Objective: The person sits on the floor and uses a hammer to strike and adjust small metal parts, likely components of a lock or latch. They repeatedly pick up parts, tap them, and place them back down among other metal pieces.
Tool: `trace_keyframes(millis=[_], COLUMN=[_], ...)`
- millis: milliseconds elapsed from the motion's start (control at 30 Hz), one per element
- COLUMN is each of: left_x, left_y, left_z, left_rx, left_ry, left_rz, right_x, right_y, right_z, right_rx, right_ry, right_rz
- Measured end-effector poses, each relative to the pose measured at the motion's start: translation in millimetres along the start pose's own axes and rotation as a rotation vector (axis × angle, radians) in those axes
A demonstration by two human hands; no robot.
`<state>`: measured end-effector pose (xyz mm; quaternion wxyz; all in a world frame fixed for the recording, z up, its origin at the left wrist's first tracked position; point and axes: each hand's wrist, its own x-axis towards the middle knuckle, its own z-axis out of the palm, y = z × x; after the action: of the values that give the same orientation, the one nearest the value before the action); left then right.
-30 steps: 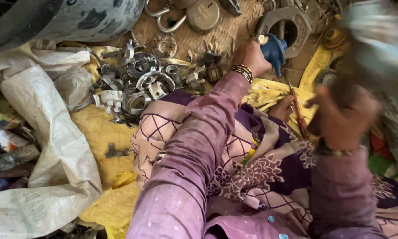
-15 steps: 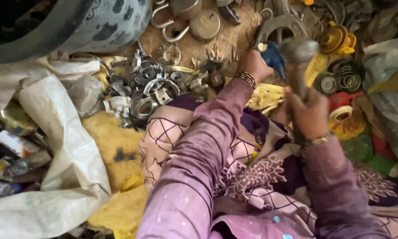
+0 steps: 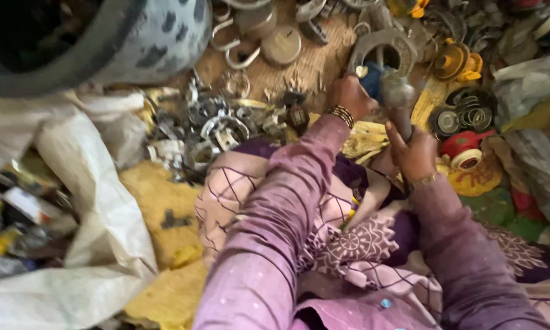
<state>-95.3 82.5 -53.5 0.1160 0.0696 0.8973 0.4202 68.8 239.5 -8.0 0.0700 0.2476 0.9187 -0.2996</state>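
Observation:
My left hand (image 3: 350, 96), with bangles at the wrist, reaches forward and pinches a small blue piece (image 3: 371, 79) held against the ground beside a big grey metal ring (image 3: 382, 44). My right hand (image 3: 417, 153) is closed round the handle of a hammer. The hammer's grey head (image 3: 398, 95) stands just right of the blue piece, close to my left fingers. Both arms wear purple sleeves, and my lap is covered in patterned purple cloth.
A heap of small metal scraps (image 3: 211, 125) lies left of my knee. Round metal discs and hooks (image 3: 269, 44) lie beyond it. A white sack (image 3: 85, 201) and a dark tub (image 3: 104, 36) are at left. Yellow and red plastic spools (image 3: 464, 150) lie at right.
My right hand has swung the hammer down from high on the right to just beside the blue piece. My left hand has stayed on the blue piece.

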Motion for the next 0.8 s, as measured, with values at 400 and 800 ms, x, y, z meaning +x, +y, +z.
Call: trace_keyframes(millis=[400,800], left_x=[-0.5,0.4], left_y=[-8.2,-3.5], left_z=[7.6,-3.9], left_rx=[-0.139,-0.143], left_ry=[0.146,0.013], left_rz=[0.113,-0.007], right_x=[-49.2,-33.4], right_y=[-32.3,-56.8], right_z=[-130.2,-24.9], right_rx=[1.187,0.139], right_ry=[0.044,0.021], right_rz=[-0.456,-0.097])
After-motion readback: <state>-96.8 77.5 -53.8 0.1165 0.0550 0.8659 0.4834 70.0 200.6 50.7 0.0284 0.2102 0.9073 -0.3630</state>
